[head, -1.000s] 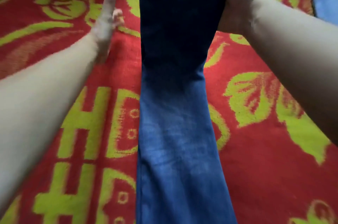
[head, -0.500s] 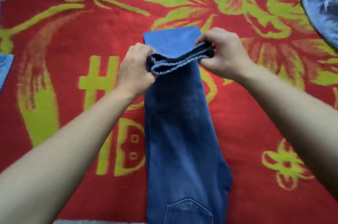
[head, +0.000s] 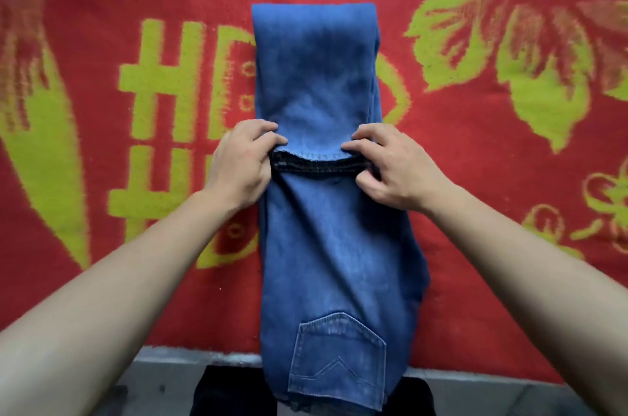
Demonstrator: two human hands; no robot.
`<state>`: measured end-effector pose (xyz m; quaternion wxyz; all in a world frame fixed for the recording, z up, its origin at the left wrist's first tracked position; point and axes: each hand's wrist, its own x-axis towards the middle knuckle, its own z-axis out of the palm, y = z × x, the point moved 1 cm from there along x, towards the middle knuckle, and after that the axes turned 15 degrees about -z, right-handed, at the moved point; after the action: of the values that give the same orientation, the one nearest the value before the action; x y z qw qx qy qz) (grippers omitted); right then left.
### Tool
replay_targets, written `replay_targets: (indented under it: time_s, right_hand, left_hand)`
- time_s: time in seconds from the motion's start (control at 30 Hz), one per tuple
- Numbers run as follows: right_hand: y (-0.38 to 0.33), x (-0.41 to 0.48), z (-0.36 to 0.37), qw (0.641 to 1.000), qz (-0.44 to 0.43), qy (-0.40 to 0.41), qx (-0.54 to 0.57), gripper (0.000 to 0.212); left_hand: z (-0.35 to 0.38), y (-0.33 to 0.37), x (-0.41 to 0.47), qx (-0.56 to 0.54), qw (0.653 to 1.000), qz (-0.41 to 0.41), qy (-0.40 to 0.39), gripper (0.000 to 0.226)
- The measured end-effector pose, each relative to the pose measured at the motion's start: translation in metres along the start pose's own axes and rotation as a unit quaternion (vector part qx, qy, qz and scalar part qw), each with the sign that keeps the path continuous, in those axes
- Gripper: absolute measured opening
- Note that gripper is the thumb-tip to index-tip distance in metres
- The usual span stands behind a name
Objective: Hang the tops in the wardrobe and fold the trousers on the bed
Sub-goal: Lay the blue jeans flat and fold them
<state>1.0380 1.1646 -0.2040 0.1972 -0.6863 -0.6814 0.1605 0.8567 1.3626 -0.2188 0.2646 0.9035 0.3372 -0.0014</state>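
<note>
Jeans [head: 334, 245] hems pinched by left hand [head: 243, 167] and right hand [head: 396, 167], on blanket [head: 475, 184] lettered "HD".

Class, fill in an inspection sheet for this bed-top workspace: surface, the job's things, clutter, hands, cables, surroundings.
Surface: red blanket with a yellow-green pattern, spread flat.
Job's things: blue jeans lying lengthwise, legs folded back over themselves, hems at about mid-length; back pocket facing up; waist end overhangs the blanket's near edge. No tops seen.
Clutter: nothing seen.
Hands: left hand and right hand each pinch the hems, one at either side.
Cables: nothing seen.
Surroundings: grey strip along the near edge; dark shape below it, cannot tell what.
</note>
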Motion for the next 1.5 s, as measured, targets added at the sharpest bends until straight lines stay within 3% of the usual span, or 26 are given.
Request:
replay_targets:
  time_s: [0.1, 0.2, 0.3, 0.47, 0.63, 0.83, 1.0, 1.07, 1.13, 1.23, 1.3, 1.4, 1.5]
  right_hand:
    - [0.017, 0.013, -0.015, 0.997, 0.015, 0.062, -0.03, 0.037]
    - [0.037, 0.044, -0.021, 0.985, 0.088, 0.107, -0.106, 0.044]
    - [0.045, 0.081, -0.018, 0.974, 0.171, 0.057, -0.135, 0.059]
    - [0.075, 0.109, -0.008, 0.956, 0.209, -0.034, -0.205, 0.064]
    - [0.1, 0.122, 0.004, 0.955, 0.214, -0.026, -0.203, 0.062]
    - [0.108, 0.124, 0.008, 0.958, 0.234, -0.025, -0.164, 0.063]
    - [0.111, 0.132, -0.008, 0.958, 0.267, -0.096, -0.043, 0.067]
    - [0.104, 0.132, -0.021, 0.96, 0.273, -0.063, 0.0, 0.073]
    - [0.094, 0.125, -0.029, 0.957, 0.287, 0.025, 0.042, 0.091]
    - [0.087, 0.112, -0.032, 0.91, 0.359, 0.115, 0.173, 0.106]
    - [0.09, 0.112, -0.033, 0.858, 0.417, 0.13, 0.269, 0.093]
    - [0.098, 0.12, -0.038, 0.777, 0.459, 0.133, 0.409, 0.072]
    - [0.099, 0.122, -0.046, 0.741, 0.466, 0.094, 0.474, 0.08]
  left_hand:
    - [-0.014, 0.009, 0.02, -0.006, 0.997, -0.023, 0.076, 0.033]
    - [-0.019, 0.029, 0.058, 0.037, 0.988, -0.075, 0.13, 0.042]
    - [-0.009, 0.044, 0.097, 0.113, 0.987, -0.093, 0.064, 0.053]
    - [0.012, 0.034, 0.147, 0.234, 0.967, -0.099, 0.01, 0.064]
    - [0.027, 0.024, 0.169, 0.215, 0.972, -0.08, 0.048, 0.065]
    - [0.031, 0.021, 0.177, 0.218, 0.972, -0.079, 0.029, 0.067]
    - [0.02, 0.026, 0.184, 0.222, 0.97, -0.089, -0.053, 0.069]
    - [0.011, 0.026, 0.177, 0.193, 0.976, -0.085, -0.056, 0.068]
    - [0.008, 0.027, 0.157, 0.138, 0.987, -0.085, 0.004, 0.069]
    - [0.008, 0.027, 0.128, -0.022, 0.971, -0.222, 0.08, 0.076]
    - [0.007, 0.022, 0.121, -0.148, 0.928, -0.34, 0.026, 0.081]
    - [-0.008, 0.025, 0.128, -0.357, 0.838, -0.406, -0.074, 0.062]
    - [-0.026, 0.028, 0.139, -0.377, 0.804, -0.431, -0.161, 0.05]
